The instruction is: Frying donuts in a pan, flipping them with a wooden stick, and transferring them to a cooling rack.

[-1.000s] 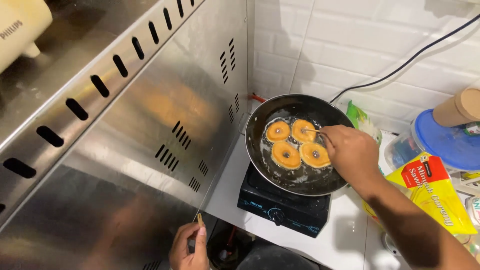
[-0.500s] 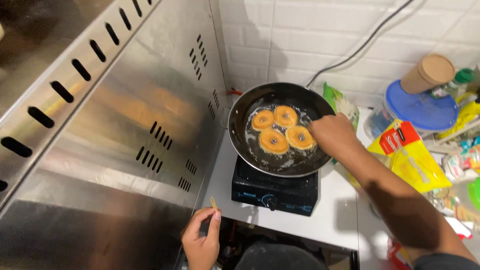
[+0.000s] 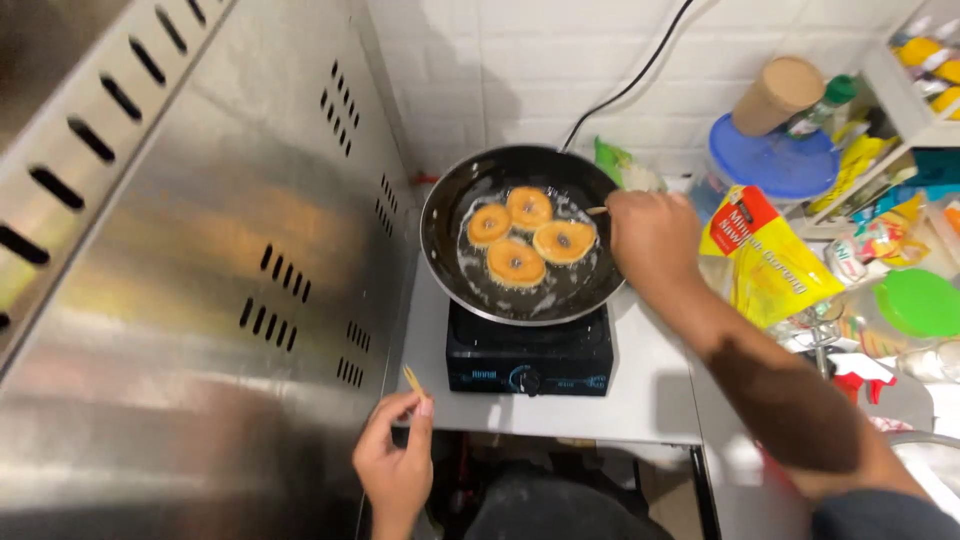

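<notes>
From my remote seat I looked down on a narrow white desk (image 3: pixel 650 385) wedged between a tall stainless-steel cabinet (image 3: pixel 200 300) with slotted vents and a white tiled wall (image 3: pixel 520 70). A small black single-burner stove (image 3: pixel 528 352) sat on that desk, and on it a dark frying pan (image 3: pixel 450 215) held four golden ring doughnuts (image 3: pixel 516 262) in bubbling oil. My right hand (image 3: pixel 652 238) hovered at the pan's right rim, fingers closed around a thin wooden skewer (image 3: pixel 597 210) whose tip pointed toward the doughnuts. My left hand (image 3: pixel 397 462) hung low at the desk's front edge, beside the cabinet, pinching a second short stick (image 3: pixel 411 378) between thumb and fingertips. A black cable (image 3: pixel 640 70) ran up the tiles behind the pan. To the right the surface was crowded: a yellow and red pouch (image 3: pixel 775 265), a blue-lidded tub (image 3: pixel 775 160), a green lid (image 3: pixel 918 302) and a shelf (image 3: pixel 900 80) of bottles.
</notes>
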